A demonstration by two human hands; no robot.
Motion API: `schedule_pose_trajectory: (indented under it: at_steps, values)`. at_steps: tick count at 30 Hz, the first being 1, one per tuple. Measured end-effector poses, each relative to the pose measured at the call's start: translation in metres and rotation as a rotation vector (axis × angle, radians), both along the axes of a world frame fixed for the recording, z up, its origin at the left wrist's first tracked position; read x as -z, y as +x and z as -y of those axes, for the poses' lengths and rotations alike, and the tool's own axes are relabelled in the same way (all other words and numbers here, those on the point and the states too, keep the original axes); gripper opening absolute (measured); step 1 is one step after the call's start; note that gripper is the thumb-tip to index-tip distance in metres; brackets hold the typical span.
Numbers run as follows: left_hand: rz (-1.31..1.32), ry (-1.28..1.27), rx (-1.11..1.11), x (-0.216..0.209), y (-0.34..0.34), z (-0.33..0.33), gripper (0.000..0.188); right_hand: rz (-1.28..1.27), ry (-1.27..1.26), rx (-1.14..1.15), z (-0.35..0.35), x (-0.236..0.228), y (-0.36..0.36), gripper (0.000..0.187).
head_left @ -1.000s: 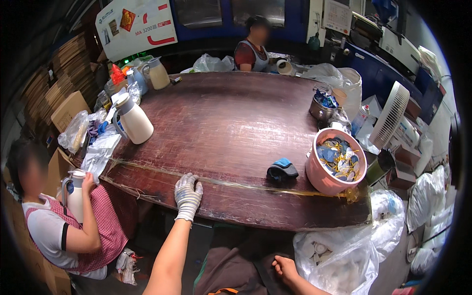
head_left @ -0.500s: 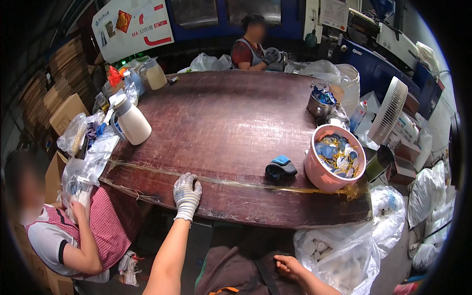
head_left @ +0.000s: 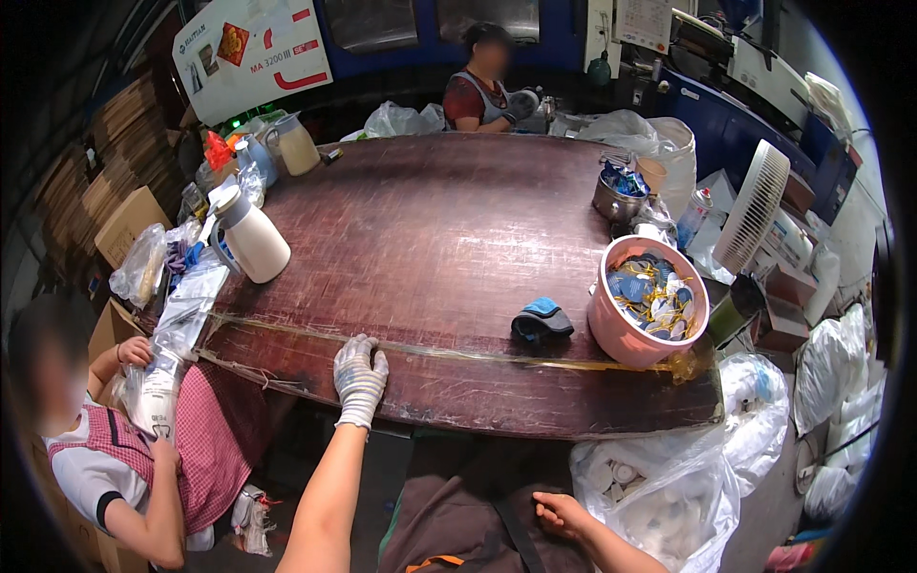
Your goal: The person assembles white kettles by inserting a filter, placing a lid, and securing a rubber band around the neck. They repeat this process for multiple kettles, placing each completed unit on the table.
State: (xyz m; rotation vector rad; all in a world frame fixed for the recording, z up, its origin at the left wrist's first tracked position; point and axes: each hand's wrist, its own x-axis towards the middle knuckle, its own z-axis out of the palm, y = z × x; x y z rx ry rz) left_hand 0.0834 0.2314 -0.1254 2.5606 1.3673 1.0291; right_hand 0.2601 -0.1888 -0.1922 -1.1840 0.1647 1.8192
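My left hand (head_left: 361, 380), in a white striped glove, lies flat on the near edge of a dark red-brown table (head_left: 411, 239), holding nothing. Its fingers are stretched out next to a strip of clear tape along the tabletop. My right hand (head_left: 562, 514) is bare and rests low by the dark brown cloth (head_left: 458, 506) over my lap, its fingers curled in with nothing visible in them. A black and blue cloth item (head_left: 543, 320), perhaps a folded glove or cap, lies to the right. Beside it stands a pink bucket (head_left: 621, 329) of round dark tags with yellow strings.
A white jug (head_left: 253, 239) stands at the left. A metal pot (head_left: 611, 202) and a white fan (head_left: 755, 205) are at the right. Clear plastic bags (head_left: 659, 516) of white parts sit below. One co-worker (head_left: 143, 458) sits left, another (head_left: 473, 95) at the far side.
The co-worker at the left has raised one hand and lifted the plastic-wrapped white bundle. The whole view has shifted slightly. My own hands stay in place.
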Motion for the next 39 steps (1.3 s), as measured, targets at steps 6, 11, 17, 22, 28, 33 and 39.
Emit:
schedule_pose_trajectory:
  at_steps: [6,11,17,22,28,33,39]
  values:
    - [-0.01,0.008,-0.008,-0.0057,0.0018,0.0033,0.023,-0.019,0.037,0.005,0.0019,0.0032,0.0016,0.039]
    - [-0.022,0.003,-0.011,-0.0051,0.0013,0.0034,0.023,-0.054,0.041,0.013,0.0025,0.0025,0.002,0.038]
    - [-0.021,-0.011,-0.002,-0.0039,0.0019,0.0021,0.023,-0.025,0.039,0.036,0.0034,0.0032,0.0,0.037]
    - [-0.02,0.006,0.0,-0.002,-0.0004,0.0004,0.023,0.032,0.025,0.005,0.0024,0.0043,-0.0005,0.037]
    - [-0.01,0.01,0.0,-0.0036,0.0019,0.0021,0.023,0.038,0.037,0.015,0.003,0.0047,0.0008,0.039]
    - [-0.007,-0.001,-0.012,-0.0021,0.0009,0.0022,0.024,0.032,0.052,0.02,0.0038,0.0043,0.0,0.039]
    - [-0.017,-0.046,-0.017,0.0006,-0.0008,0.0,0.026,0.03,0.06,0.02,0.0041,0.0066,-0.0007,0.037]
